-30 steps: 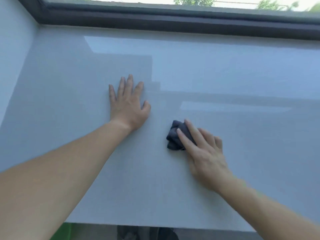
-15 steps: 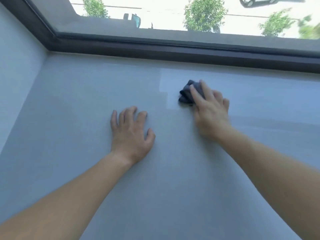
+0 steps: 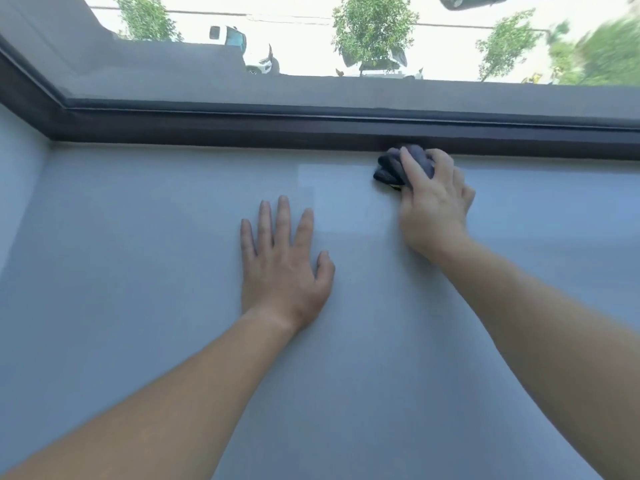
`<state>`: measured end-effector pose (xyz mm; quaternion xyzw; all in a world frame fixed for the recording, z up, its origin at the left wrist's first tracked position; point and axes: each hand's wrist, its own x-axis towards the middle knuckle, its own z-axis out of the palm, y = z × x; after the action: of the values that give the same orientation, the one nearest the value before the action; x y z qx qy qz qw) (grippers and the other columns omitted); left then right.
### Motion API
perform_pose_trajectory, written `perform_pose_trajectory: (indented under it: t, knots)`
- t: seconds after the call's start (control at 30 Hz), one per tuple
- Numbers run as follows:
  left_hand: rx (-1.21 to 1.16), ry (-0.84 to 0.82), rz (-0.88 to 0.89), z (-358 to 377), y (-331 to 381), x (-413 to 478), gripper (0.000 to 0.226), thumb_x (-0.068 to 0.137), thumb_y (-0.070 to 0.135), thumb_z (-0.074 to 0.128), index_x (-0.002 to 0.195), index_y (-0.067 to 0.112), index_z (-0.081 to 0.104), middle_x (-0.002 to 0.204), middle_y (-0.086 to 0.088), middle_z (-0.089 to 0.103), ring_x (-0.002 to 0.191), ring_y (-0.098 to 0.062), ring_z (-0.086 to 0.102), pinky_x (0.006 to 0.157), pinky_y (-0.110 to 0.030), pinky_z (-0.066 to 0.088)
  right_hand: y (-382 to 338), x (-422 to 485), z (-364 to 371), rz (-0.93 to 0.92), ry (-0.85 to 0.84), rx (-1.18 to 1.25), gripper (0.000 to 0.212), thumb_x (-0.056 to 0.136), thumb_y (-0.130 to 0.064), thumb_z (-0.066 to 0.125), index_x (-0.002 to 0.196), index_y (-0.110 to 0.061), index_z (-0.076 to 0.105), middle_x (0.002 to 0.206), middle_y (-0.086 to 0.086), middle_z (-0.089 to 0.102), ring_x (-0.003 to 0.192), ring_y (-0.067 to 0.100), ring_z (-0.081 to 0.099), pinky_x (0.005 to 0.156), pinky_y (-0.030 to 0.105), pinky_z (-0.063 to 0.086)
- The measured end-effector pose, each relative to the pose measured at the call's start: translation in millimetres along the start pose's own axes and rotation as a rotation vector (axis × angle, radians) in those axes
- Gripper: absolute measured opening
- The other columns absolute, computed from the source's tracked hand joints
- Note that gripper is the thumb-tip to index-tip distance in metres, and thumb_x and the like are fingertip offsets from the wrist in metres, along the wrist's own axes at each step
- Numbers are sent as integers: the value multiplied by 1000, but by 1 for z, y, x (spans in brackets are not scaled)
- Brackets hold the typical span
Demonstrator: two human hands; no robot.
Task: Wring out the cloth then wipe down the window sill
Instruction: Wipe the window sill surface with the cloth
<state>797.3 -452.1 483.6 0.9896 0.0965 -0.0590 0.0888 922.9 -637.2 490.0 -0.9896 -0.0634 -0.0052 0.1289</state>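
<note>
window sill [image 3: 173, 306] meets dark frame [image 3: 242, 128]. right hand [image 3: 433, 202] fingers grasp soft, light bunched cloth [image 3: 391, 166]; left hand [image 3: 282, 268] lies flat, released.

Dark window frame [image 3: 242, 128] runs across in front of me, grey outer ledge [image 3: 173, 77] past the glass. Street below: white car [image 3: 239, 46] top left, 2nd car [image 3: 391, 69] partly behind mid tree [image 3: 374, 26]. Side wall [image 3: 17, 174] on my left.

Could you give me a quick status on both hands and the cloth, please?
Left hand flat on the window sill. Right hand grips the cloth, bunched against the window frame. Only the frame ahead.
</note>
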Motion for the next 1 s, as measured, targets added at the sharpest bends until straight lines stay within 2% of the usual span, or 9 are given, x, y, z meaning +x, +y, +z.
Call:
perform_pose_trajectory:
  t: [0.07, 0.27, 0.43, 0.5, 0.6, 0.7, 0.87, 0.93, 1.0]
  knots:
    - [3, 2, 5, 0, 0, 1, 70, 92, 52, 19, 157, 26, 11, 166, -7, -6, 151, -29, -14, 121, -53, -5, -20, 0, 2, 102, 9, -13, 70, 88, -13, 45, 151, -37, 26, 153, 4, 22, 132, 29, 25, 99, 39, 18]
    - [4, 11, 2, 3, -1, 2, 70, 92, 52, 21, 156, 24, 17, 166, -8, -1, 151, -29, -10, 120, -54, -4, -29, -18, 8, -327, -87, -6, 60, 90, -24, 45, 148, -40, 37, 150, 2, 36, 129, 28, 34, 97, 39, 21]
    - [11, -15, 11, 1, -2, 3, 70, 93, 52, 18, 157, 25, 9, 166, -8, -8, 151, -29, -16, 120, -53, -7, 51, 14, -12, 6, 62, -19, 59, 89, -25, 36, 145, -41, 42, 144, 3, 42, 128, 34, 37, 96, 42, 27]
    - [9, -16, 9, 1, -3, 4, 70, 93, 52, 19, 157, 25, 9, 166, -8, -8, 150, -28, -16, 120, -54, -7, 50, 5, -11, 89, 88, 7, 56, 92, -23, 37, 145, -40, 42, 144, 3, 42, 129, 32, 36, 97, 41, 24]
    - [10, -11, 0, 1, -3, 4, 70, 93, 52, 19, 156, 25, 11, 166, -7, -6, 151, -28, -15, 120, -54, -6, 29, -31, -3, -94, 51, 23, 54, 93, -21, 45, 144, -38, 44, 145, 0, 41, 124, 29, 35, 92, 34, 19]
    - [-1, 2, -6, 0, -2, 3, 70, 91, 52, 19, 156, 25, 14, 166, -7, -2, 151, -27, -12, 121, -53, -5, 41, -36, -9, -275, -57, -8, 54, 93, -29, 39, 146, -41, 39, 147, -4, 39, 124, 25, 32, 91, 31, 16]
    - [-29, 29, -10, 1, -3, 5, 71, 90, 52, 22, 155, 25, 19, 166, -6, 2, 152, -25, -8, 121, -51, -5, 58, 6, -15, 97, 47, 12, 51, 100, -25, 39, 147, -42, 36, 145, 0, 39, 128, 31, 32, 96, 39, 22]
    - [-54, 38, -11, 2, -4, 3, 70, 90, 53, 20, 155, 25, 19, 166, -6, 4, 152, -24, -7, 120, -52, -7, 47, -17, -11, 20, 54, 40, 51, 97, -24, 41, 146, -39, 38, 144, -1, 39, 127, 30, 32, 93, 39, 22]
    - [-100, 77, -1, 2, -6, 1, 67, 93, 52, 18, 154, 24, 22, 165, -8, 8, 152, -22, -3, 119, -54, -10, 41, -54, -9, -221, 14, 54, 54, 92, -22, 44, 144, -38, 41, 144, -3, 40, 123, 27, 33, 90, 36, 19]
